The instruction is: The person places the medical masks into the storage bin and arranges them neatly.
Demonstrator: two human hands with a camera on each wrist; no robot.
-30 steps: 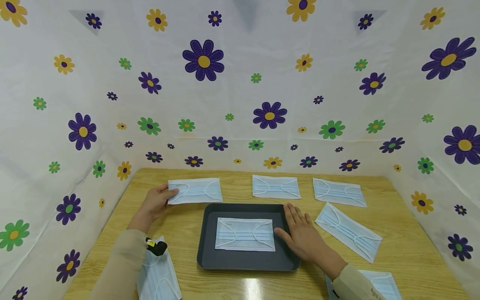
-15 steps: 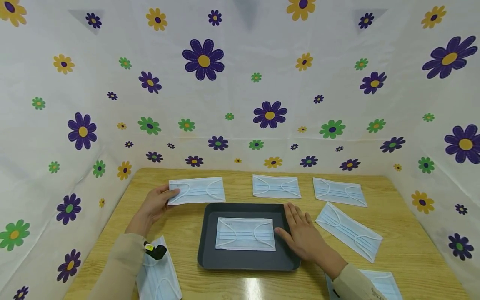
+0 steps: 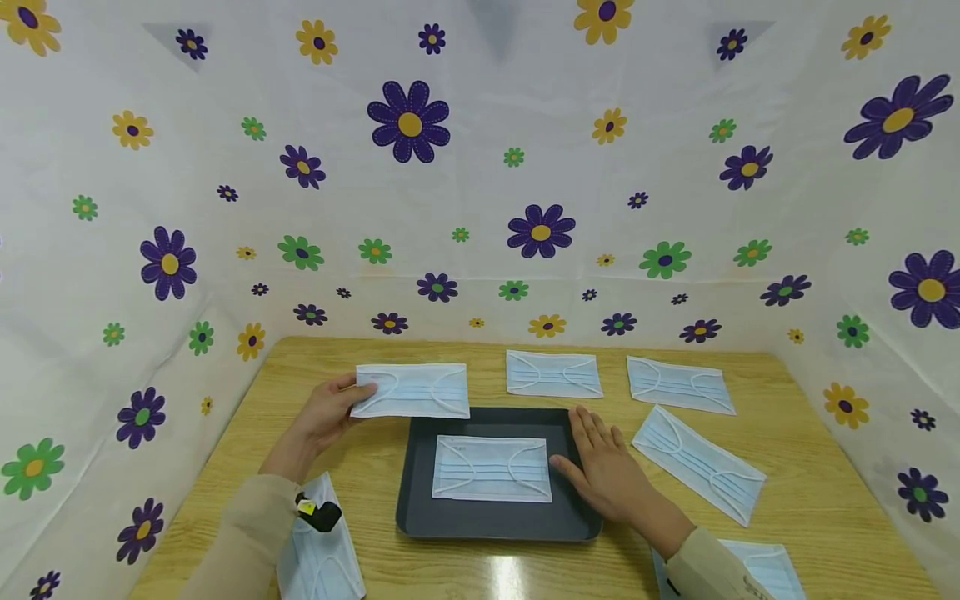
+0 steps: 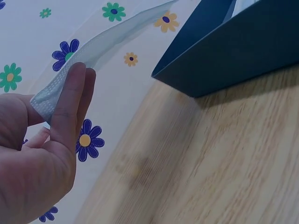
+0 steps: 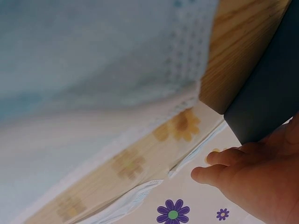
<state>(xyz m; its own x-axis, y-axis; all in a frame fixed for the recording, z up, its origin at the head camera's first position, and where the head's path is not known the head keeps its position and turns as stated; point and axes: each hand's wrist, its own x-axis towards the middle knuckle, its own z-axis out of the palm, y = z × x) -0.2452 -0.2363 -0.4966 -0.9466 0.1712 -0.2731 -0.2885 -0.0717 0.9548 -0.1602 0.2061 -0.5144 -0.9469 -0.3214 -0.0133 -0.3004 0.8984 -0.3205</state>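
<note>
My left hand (image 3: 330, 410) pinches the left end of a light blue face mask (image 3: 416, 392) between thumb and fingers. In the left wrist view this mask (image 4: 100, 51) hangs out from the fingers, above the table. Its right part overlaps the back left corner of a dark grey tray (image 3: 498, 522) in the head view. Inside the tray another face mask (image 3: 491, 479) lies flat, ear loops up. My right hand (image 3: 611, 475) rests on the tray's right rim with straight fingers; the right wrist view shows the hand (image 5: 257, 172) against the tray wall (image 5: 266, 88).
Two masks lie along the back, one behind the tray (image 3: 553, 373) and one farther right (image 3: 680, 384). A tilted mask (image 3: 699, 462) lies right of the tray. Others lie partly under the left forearm (image 3: 318, 546) and right sleeve (image 3: 765, 567). A flowered cloth (image 3: 480, 183) stands behind the table.
My left hand has moved right with the pinched mask, whose right end now overlaps the tray's back edge. The right hand and tray have stayed in place.
</note>
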